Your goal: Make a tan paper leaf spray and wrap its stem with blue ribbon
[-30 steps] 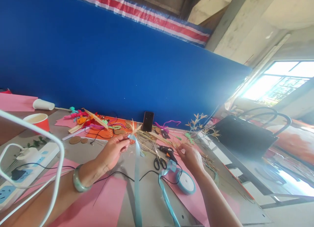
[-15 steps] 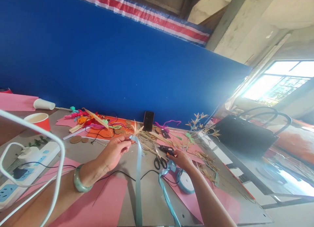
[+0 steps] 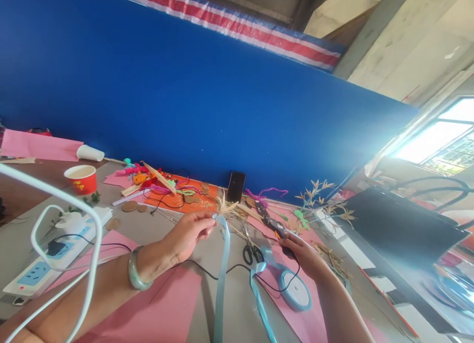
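The right hand [image 3: 301,254], beside the glue gun [image 3: 274,226] a second ago, now has its fingers wrapped around the handle and has moved the gun away from the scissors [image 3: 253,253], while the view has swung left, revealing the power strip's [image 3: 31,273] near end and cutting off the bag [image 3: 403,229].

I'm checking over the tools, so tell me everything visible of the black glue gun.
The glue gun is black and plastic-looking, with an orange part near its handle. The right hand grips that handle, and the body slants away toward the upper left. A black cord runs from the handle end across the ribbon spool. The nozzle tip is indistinct.
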Motion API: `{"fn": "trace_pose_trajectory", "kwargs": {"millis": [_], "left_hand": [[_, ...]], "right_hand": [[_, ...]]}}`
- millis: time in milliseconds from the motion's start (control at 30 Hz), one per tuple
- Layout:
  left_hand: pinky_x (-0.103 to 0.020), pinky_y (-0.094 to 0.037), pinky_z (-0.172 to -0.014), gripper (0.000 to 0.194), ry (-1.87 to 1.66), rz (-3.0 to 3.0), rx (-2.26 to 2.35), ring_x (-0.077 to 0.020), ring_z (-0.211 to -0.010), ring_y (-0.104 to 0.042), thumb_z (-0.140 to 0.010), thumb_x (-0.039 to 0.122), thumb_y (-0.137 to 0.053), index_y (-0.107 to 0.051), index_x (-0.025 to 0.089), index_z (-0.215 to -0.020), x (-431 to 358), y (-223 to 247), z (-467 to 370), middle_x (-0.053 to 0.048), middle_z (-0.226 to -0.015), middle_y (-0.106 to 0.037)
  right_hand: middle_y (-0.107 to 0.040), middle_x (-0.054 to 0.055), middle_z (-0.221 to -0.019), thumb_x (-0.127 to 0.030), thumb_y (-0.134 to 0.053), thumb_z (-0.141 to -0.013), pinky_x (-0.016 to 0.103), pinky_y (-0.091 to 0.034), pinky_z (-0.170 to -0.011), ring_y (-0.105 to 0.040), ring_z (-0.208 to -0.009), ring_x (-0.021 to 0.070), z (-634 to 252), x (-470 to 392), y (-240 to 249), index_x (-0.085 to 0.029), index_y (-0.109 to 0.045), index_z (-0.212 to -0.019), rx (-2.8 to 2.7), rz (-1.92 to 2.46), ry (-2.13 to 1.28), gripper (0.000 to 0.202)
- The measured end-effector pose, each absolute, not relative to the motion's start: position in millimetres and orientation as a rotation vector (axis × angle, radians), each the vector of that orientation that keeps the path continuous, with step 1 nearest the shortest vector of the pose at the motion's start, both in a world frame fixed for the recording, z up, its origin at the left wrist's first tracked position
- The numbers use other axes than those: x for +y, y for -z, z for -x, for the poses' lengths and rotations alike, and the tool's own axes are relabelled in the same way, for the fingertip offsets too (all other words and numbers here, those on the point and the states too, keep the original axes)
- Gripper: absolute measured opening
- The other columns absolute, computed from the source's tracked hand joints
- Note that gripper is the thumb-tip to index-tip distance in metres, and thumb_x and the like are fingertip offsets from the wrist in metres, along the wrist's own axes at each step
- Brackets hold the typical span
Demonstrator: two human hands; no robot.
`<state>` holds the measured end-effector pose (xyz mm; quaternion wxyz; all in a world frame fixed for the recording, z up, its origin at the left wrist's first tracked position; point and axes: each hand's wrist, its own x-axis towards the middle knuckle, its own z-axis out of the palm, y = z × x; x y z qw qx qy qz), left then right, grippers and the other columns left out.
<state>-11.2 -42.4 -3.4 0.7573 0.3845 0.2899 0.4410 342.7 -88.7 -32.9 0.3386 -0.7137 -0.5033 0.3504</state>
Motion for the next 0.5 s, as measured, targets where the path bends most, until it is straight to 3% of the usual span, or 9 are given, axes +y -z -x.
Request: {"fn": "trace_pose_trajectory", "kwargs": {"millis": [167, 267, 400, 500], "left_hand": [[-0.021, -0.026, -0.054, 0.014, -0.979, -0.838, 0.629, -0.0062, -0.056, -0.041, -0.064, 0.023, -0.073, -0.067, 0.012, -0.069, -43, 7, 10, -0.001, -0.065, -0.057], [-0.022, -0.026, -0.054, 0.015, -0.97, -0.852, 0.614, -0.0065, -0.055, -0.041, -0.064, 0.023, -0.074, -0.068, 0.012, -0.072, -43, 8, 9, 0.001, -0.061, -0.054], [-0.023, -0.027, -0.053, 0.014, -0.952, -0.891, 0.603, -0.0075, -0.055, -0.041, -0.066, 0.023, -0.075, -0.069, 0.013, -0.074, -43, 8, 10, 0.002, -0.058, -0.052], [-0.023, -0.029, -0.054, 0.013, -0.946, -0.899, 0.607, -0.0079, -0.055, -0.042, -0.068, 0.024, -0.074, -0.067, 0.014, -0.073, -44, 9, 10, 0.002, -0.057, -0.052]], "right_hand": [[-0.065, 0.006, -0.083, -0.035, -0.074, -0.071, 0.028, -0.046, -0.061, -0.059, -0.069, 0.0165, -323, -109, 16, -0.019, -0.059, -0.081, -1.111, 1.375, -1.157, 0.024], [-0.069, 0.01, -0.091, -0.035, -0.075, -0.073, 0.03, -0.047, -0.057, -0.06, -0.063, 0.0171, -297, -122, 2, -0.019, -0.062, -0.087, -1.103, 1.289, -1.174, 0.026], [-0.071, 0.011, -0.091, -0.04, -0.077, -0.073, 0.031, -0.048, -0.057, -0.06, -0.057, 0.0149, -257, -138, -12, -0.016, -0.065, -0.084, -1.211, 1.302, -1.069, 0.028], [-0.069, 0.007, -0.073, -0.043, -0.078, -0.071, 0.029, -0.045, -0.055, -0.057, -0.054, 0.0143, -233, -145, -15, -0.015, -0.065, -0.076, -1.267, 1.382, -1.028, 0.031]]}}
